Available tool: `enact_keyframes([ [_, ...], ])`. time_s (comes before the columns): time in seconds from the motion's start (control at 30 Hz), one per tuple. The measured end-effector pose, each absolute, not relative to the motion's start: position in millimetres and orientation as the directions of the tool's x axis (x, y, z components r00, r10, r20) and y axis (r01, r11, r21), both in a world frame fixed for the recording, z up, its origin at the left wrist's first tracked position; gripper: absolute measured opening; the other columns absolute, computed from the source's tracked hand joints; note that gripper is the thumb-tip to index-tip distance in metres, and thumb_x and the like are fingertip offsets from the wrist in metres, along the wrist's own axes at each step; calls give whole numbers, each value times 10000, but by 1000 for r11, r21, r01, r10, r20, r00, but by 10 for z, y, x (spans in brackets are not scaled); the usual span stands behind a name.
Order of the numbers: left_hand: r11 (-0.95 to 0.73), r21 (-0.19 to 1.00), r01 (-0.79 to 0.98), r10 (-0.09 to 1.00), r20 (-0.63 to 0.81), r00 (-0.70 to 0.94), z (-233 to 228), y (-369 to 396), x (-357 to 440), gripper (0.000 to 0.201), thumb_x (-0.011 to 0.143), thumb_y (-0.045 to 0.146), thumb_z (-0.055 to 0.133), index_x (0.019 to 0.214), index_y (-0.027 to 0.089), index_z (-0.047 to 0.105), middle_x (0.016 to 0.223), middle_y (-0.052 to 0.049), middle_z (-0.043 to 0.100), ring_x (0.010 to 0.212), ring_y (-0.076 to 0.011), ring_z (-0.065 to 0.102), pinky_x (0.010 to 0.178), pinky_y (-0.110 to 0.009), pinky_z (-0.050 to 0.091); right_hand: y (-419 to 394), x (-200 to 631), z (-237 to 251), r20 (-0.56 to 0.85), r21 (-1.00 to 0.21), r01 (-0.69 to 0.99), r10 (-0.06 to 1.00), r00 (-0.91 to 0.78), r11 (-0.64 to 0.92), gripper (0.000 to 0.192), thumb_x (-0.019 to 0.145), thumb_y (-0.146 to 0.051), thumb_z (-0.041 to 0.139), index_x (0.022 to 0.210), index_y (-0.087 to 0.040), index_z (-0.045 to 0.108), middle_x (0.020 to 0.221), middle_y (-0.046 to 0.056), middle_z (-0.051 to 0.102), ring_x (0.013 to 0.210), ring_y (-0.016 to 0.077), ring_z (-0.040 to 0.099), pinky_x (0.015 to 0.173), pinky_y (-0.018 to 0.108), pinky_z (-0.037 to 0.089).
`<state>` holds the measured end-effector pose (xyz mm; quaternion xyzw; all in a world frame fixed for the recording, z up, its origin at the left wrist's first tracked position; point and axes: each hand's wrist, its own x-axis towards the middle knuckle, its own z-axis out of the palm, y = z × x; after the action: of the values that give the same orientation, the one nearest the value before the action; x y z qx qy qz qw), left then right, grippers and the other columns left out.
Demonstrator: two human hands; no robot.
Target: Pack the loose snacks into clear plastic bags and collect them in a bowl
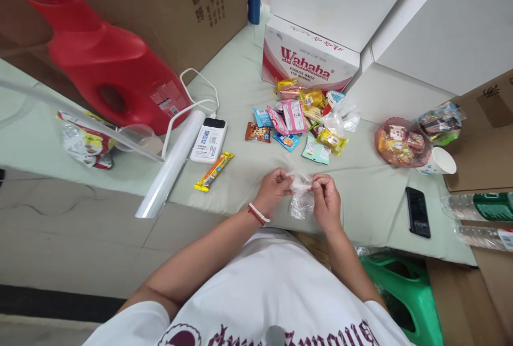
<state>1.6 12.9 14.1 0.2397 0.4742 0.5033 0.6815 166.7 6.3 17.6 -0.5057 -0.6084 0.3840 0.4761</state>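
Note:
Between my two hands, near the table's front edge, is a clear plastic bag [301, 201], crumpled and hanging down. My left hand [274, 191], with a white bead bracelet on the wrist, pinches the bag's top on one side. The fingers of my right hand [326, 199] pinch the opposite side of the same edge. Just beyond my hands lies a pile of wrapped snacks, with a mint-green packet [316, 150] nearest and a pink packet [294, 116] in its middle. Another crumpled clear bag [342, 116] rests at the pile's right side.
A yellow snack bar [214, 171], a white power bank [208, 141] and a clear roll [170, 167] lie left. Behind stands a Wahaha box [308, 57]. Right are a bowl of sweets [380, 148], a paper cup [443, 160] and a phone [418, 212]. A red jug [96, 52] stands far left.

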Motion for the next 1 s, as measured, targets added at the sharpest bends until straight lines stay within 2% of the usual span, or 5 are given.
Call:
enact_keyframes([
  [0.33, 185, 969, -162, 974, -202, -99, 131, -16, -64, 372, 807, 529, 722, 744, 206, 547, 690, 43, 552, 671, -117, 509, 680, -250, 427, 84, 1708, 58, 44, -984, 170, 999, -5, 44, 513, 769, -502, 841, 1169, -253, 640, 1284, 89, 633, 1190, 237, 596, 955, 358, 529],
  [0.5, 181, 969, 166, 973, -152, -172, 57, -64, -102, 270, 850, 406, 625, 697, 220, 505, 718, 19, 518, 695, -150, 502, 687, -285, 441, 275, 1678, 119, -79, -997, -18, 987, 139, -78, 340, 874, -552, 705, 854, -216, 649, 817, 6, 630, 727, 152, 566, 686, 280, 485],
  [0.63, 31, 939, 341, 964, 61, -257, 132, -11, -97, 465, 662, 328, 808, 1074, 202, 633, 1274, -128, 627, 1269, -307, 536, 1072, -456, 449, 306, 1577, 184, -74, -997, -44, 990, 123, -69, 327, 819, -502, 756, 800, -212, 607, 708, -36, 563, 625, 119, 479, 590, 239, 406],
  [0.83, 252, 934, -253, 965, -224, 135, 331, 270, -124, 349, 762, 519, 748, 830, 199, 627, 899, -47, 702, 924, -231, 685, 919, -410, 559, 297, 1614, 293, -34, -997, 75, 999, 42, -37, 320, 863, -512, 711, 817, -204, 642, 702, -31, 568, 610, 115, 469, 580, 240, 395],
  [1.0, 302, 793, -529, 940, -341, 25, 380, 398, -146, 442, 740, 520, 816, 756, 205, 505, 636, 62, 538, 546, -75, 515, 543, -193, 462, 427, 1813, 400, -148, -989, -22, 988, 42, -147, 376, 756, -543, 817, 825, -202, 675, 620, -59, 513, 487, 72, 333, 458, 218, 253],
])
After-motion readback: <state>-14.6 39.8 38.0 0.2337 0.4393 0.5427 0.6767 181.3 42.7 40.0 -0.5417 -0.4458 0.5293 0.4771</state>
